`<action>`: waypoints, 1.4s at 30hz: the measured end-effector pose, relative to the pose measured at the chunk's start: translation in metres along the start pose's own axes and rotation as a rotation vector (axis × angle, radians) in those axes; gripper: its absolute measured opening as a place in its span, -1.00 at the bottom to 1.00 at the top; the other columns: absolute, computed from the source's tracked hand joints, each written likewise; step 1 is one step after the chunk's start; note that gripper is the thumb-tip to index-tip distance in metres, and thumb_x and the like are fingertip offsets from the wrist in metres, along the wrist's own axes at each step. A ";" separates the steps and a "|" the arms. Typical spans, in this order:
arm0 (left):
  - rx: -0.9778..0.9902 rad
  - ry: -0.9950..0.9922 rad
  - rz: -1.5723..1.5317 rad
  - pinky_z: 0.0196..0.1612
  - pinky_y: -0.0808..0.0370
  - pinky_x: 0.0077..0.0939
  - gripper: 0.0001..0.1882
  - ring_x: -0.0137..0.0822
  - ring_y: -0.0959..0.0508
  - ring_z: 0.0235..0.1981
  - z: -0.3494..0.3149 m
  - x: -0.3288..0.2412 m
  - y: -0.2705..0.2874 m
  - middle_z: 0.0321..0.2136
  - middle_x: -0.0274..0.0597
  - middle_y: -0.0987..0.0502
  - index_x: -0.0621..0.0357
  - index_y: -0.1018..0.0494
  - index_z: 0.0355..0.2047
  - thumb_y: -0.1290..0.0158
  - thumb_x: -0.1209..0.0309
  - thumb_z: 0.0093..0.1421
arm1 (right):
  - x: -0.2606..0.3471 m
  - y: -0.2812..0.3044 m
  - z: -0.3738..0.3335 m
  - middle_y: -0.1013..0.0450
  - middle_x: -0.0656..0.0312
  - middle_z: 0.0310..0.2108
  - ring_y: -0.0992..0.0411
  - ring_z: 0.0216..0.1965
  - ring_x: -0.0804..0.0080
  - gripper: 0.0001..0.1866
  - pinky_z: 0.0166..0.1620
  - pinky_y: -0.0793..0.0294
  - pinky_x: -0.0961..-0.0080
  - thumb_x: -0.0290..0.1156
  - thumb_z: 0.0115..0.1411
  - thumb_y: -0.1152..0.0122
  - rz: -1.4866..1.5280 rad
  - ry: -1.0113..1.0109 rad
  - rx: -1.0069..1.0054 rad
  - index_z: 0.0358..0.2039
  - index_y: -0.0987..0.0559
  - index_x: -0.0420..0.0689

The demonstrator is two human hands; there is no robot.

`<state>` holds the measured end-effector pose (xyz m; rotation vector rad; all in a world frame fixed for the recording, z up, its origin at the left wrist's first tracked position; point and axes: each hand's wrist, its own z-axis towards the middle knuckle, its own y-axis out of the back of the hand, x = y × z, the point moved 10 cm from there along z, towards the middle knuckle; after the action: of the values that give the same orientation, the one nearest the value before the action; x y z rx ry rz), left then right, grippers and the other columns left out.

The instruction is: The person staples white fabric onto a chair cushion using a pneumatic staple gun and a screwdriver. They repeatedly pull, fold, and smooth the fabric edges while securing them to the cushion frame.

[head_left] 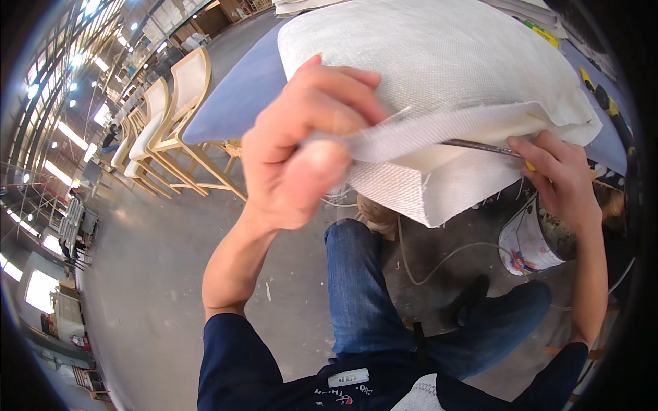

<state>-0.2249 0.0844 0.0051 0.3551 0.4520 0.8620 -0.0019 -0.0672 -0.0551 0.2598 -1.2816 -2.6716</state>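
Note:
A padded seat covered in off-white woven fabric [425, 55] lies in front of me, with a loose flap of cloth [439, 133] along its near edge. My left hand [298, 147], slightly blurred, pinches the left end of that flap between thumb and fingers and holds it raised. In my right hand [565, 171] is a screwdriver with a thin dark shaft [480, 146] and a bit of yellow at its handle. Its shaft points left into the fold below the flap; the tip is hidden by the cloth.
The seat rests on a blue-covered work table [236, 89]. Hand tools with yellow and black handles [603, 99] lie at its right side. Below stands a white bucket [521, 240], near a pale hose [445, 260] looping across the floor. Wooden chairs [188, 82] line up at the left.

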 end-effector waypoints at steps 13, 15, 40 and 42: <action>-0.168 0.224 0.144 0.37 -0.24 -0.03 -0.18 0.12 -0.23 0.40 -0.031 0.047 0.009 0.37 0.15 -0.19 0.09 -0.39 0.28 -0.42 0.22 0.00 | -0.008 0.029 0.022 -0.37 0.10 -0.49 -0.38 -0.49 0.06 -0.70 -0.40 -0.34 0.31 -0.22 0.23 -0.36 -0.133 -0.080 -0.079 -0.26 -0.56 -0.21; -0.194 0.226 0.110 0.39 -0.20 -0.06 -0.21 0.05 -0.23 0.41 -0.036 0.049 0.006 0.39 0.09 -0.20 0.12 -0.39 0.28 -0.37 0.22 0.03 | -0.013 0.026 0.024 -0.34 0.09 -0.52 -0.36 -0.51 0.03 -0.68 -0.42 -0.32 0.29 -0.19 0.23 -0.35 -0.162 -0.076 -0.074 -0.34 -0.52 -0.21; -0.222 0.075 0.044 0.36 -0.24 -0.08 -0.30 0.00 -0.28 0.36 -0.049 0.051 0.003 0.38 0.09 -0.21 0.25 -0.41 0.28 -0.28 0.32 0.12 | -0.038 0.030 0.064 -0.28 0.11 -0.60 -0.35 -0.57 0.06 -0.45 -0.48 -0.25 0.26 0.11 0.31 -0.20 -0.267 0.113 -0.007 -0.50 -0.44 -0.18; -0.216 0.072 0.067 0.37 -0.23 -0.08 -0.30 0.00 -0.27 0.36 -0.048 0.051 0.001 0.38 0.09 -0.20 0.26 -0.41 0.28 -0.27 0.31 0.12 | -0.032 0.028 0.067 -0.29 0.13 -0.61 -0.35 -0.57 0.07 -0.44 -0.49 -0.25 0.26 0.11 0.33 -0.19 -0.275 0.146 -0.027 -0.51 -0.45 -0.18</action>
<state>-0.2216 0.1313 -0.0474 0.1413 0.4106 0.9810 0.0163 -0.0263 0.0105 0.6588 -1.2443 -2.8263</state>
